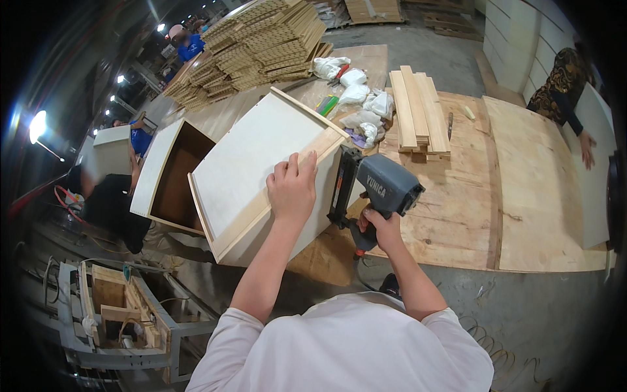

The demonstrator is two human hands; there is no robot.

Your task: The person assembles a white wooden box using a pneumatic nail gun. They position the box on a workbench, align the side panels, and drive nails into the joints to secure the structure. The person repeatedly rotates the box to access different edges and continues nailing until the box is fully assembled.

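Observation:
A white box-shaped cabinet part [251, 153] with pale wooden edging lies tilted in front of me. Along its near edge runs a pale wooden strip [245, 224]. My left hand [292, 186] is closed over this strip, fingers together and pressing it against the box. My right hand [379, 225] is wrapped round the handle of a dark grey nail gun [389, 181]. The gun's long black nose and magazine stand upright against the right end of the box, near the strip's end. Whether the tip touches the wood is hard to tell.
Loose wooden slats [418, 108] lie on the plywood table [450, 222], near white plastic bags [356, 95]. Behind stands a tall stack of wooden pieces [268, 42]. An open white box [163, 173] is at left, a metal cart [124, 353] lower left. At right a person [565, 88] handles a white panel [594, 176].

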